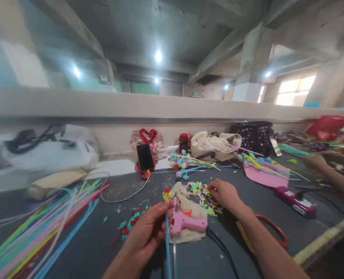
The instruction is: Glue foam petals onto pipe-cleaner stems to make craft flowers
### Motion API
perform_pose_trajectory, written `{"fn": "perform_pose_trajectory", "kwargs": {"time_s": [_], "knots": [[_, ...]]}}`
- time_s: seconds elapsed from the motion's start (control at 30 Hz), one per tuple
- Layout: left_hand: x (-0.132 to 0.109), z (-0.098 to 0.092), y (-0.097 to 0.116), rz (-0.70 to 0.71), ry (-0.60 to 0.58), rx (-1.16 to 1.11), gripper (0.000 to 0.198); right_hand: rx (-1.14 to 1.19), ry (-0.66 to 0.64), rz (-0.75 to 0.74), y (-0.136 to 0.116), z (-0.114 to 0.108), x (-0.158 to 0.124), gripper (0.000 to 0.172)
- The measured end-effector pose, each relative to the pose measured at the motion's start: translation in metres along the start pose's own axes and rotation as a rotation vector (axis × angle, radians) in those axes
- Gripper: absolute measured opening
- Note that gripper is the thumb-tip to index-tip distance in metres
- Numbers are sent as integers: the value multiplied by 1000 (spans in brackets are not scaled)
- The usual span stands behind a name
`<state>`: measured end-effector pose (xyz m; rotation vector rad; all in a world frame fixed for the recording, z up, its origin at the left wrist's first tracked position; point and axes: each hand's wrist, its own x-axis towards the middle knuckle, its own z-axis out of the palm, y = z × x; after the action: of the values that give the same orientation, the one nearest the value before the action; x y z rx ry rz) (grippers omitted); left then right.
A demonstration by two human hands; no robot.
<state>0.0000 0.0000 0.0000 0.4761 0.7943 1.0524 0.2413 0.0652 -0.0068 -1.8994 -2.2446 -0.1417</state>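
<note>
My left hand (151,224) is closed around a blue pipe-cleaner stem (167,248). A small red and yellow flower head (167,194) tops the stem, just above my fingertips. Beside that hand lies a pink glue gun (189,224) on a beige cloth (199,209), its black cord running toward the front. My right hand (224,195) is at the edge of a scattered pile of small yellow, green and white pieces (199,188). Its fingertips are pinched together, and whatever is between them is hidden.
Red and green bits (128,223) lie left of my left hand. Long coloured pipe cleaners (50,228) cover the left side. A propped phone (145,157), finished-looking stems (195,161), a pink sheet (257,176) and a purple device (295,201) surround the work spot. Another person's hand (315,162) is at right.
</note>
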Motion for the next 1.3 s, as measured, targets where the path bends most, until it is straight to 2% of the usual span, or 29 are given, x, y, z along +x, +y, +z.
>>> {"fn": "perform_pose_trajectory", "kwargs": {"time_s": [0.17,0.3,0.4,0.5,0.6,0.7,0.83,0.97,1.07,1.3], "knots": [[1,-3,7,28,-40,-6,8,-19,-21,-65,-10,3,10,26],[1,1,6,14,-27,7,10,-6,-57,-201,-18,5,20,31],[-1,4,5,7,-35,20,14,24,-94,-278,-17,5,20,25],[-2,6,4,5,-81,36,15,53,-70,-247,-9,1,18,25],[-1,5,2,-5,-127,62,15,62,-16,-145,0,-6,22,28],[2,3,1,-9,-125,74,15,58,-9,-85,5,-12,29,27],[4,-1,-1,9,-99,59,15,32,-38,-86,-1,-10,36,26],[5,-2,-1,0,-122,73,14,8,-70,-158,-10,0,39,33],[4,-1,0,-16,-104,89,14,3,-108,-186,-12,5,40,27],[4,0,1,-9,-112,89,15,96,-68,-102,-1,5,34,20]]}}
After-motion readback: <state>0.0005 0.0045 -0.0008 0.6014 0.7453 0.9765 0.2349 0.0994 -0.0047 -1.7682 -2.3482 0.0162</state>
